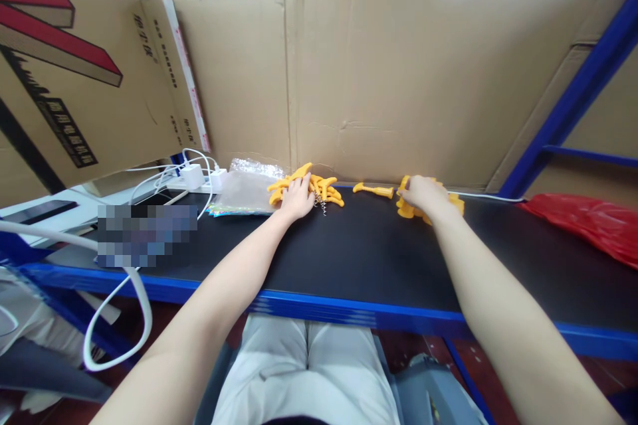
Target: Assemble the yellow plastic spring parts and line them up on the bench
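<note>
Two heaps of small yellow plastic pieces lie at the far edge of a black table top (pixel 369 252). My left hand (pixel 298 198) rests on the left heap (pixel 323 187), fingers curled down onto the pieces; a short metal chain shows beside it. My right hand (pixel 423 194) lies over the right heap (pixel 451 202), fingers bent onto it. Between the heaps lies a single yellow piece (pixel 373 190), apart from both hands. What each hand grips under its fingers is hidden.
A clear plastic bag (pixel 246 189) lies left of the left heap, with white chargers and cables (pixel 192 176) behind. A red plastic bag (pixel 588 226) is at the right. Cardboard sheets (pixel 399 73) wall the back; a blue metal frame edges the table.
</note>
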`<act>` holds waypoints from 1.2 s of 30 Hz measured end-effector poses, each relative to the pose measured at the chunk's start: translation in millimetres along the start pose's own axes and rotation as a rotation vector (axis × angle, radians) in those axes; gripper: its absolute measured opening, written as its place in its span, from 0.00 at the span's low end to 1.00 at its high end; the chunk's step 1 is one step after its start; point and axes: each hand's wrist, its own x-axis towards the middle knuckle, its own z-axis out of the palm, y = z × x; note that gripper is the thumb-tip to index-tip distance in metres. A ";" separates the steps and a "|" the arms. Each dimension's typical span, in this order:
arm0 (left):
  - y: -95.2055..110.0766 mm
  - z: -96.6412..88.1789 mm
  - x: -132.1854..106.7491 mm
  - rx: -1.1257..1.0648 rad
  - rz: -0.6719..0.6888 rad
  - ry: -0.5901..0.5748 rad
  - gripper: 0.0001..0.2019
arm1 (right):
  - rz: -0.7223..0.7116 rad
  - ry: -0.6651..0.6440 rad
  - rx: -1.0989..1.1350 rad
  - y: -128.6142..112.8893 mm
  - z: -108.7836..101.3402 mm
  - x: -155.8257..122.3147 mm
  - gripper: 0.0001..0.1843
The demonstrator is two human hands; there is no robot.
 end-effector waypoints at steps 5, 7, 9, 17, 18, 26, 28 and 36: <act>3.7 0.3 -1.0 0.018 -0.025 0.001 0.27 | -0.036 0.090 0.030 -15.4 0.3 -5.6 0.17; 4.2 1.1 -1.6 0.039 -0.023 0.006 0.27 | -0.154 0.127 0.040 -21.9 9.9 -8.3 0.17; 4.3 2.0 -1.8 0.069 -0.018 0.005 0.28 | -0.244 0.136 0.023 -28.0 24.3 -9.8 0.16; 5.9 3.0 -0.7 0.114 0.047 0.091 0.23 | -0.287 0.006 -0.079 -33.7 78.0 0.6 0.29; 6.1 3.1 -1.1 0.110 0.053 0.091 0.23 | -0.273 -0.015 -0.075 -33.0 80.0 1.7 0.29; 8.2 8.0 -2.9 0.070 0.070 -0.042 0.26 | -0.229 -0.017 -0.069 -32.9 75.1 -0.6 0.29; 8.2 9.4 -2.5 0.068 0.065 -0.066 0.27 | -0.219 -0.030 -0.077 -33.6 72.6 -2.4 0.29; 9.1 9.4 -2.1 0.020 0.058 -0.084 0.29 | -0.299 -0.083 -0.085 -48.7 57.7 -13.2 0.20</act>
